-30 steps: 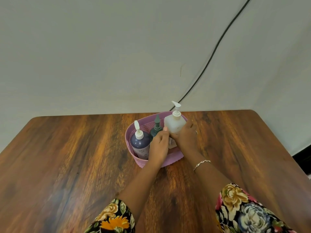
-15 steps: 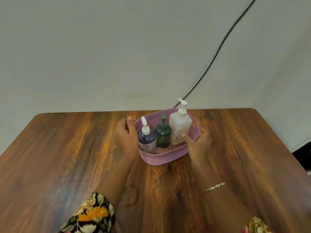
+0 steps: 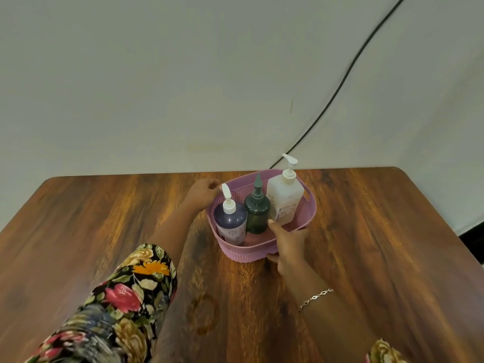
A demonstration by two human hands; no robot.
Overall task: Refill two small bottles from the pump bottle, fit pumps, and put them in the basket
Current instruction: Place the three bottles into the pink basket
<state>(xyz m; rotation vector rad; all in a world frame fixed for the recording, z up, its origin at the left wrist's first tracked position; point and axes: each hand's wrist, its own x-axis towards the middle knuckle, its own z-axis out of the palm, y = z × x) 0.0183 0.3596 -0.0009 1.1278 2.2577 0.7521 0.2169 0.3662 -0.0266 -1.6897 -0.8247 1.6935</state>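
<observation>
Basket (image 3: 251, 251) w/ 3 bottles (image 3: 258, 213) nr desk (image 3: 104, 218) far edge; L hand (image 3: 203, 191) curled on left rim, R hand (image 3: 288, 242) pinches near rim.

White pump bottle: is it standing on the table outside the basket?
No, the white pump bottle stands inside the pink basket, beside the dark green bottle.

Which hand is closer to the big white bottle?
Right. The right hand grips the pink basket at its near rim, thumb beside the white bottle; the left hand is across the basket, at its far-left rim.
</observation>
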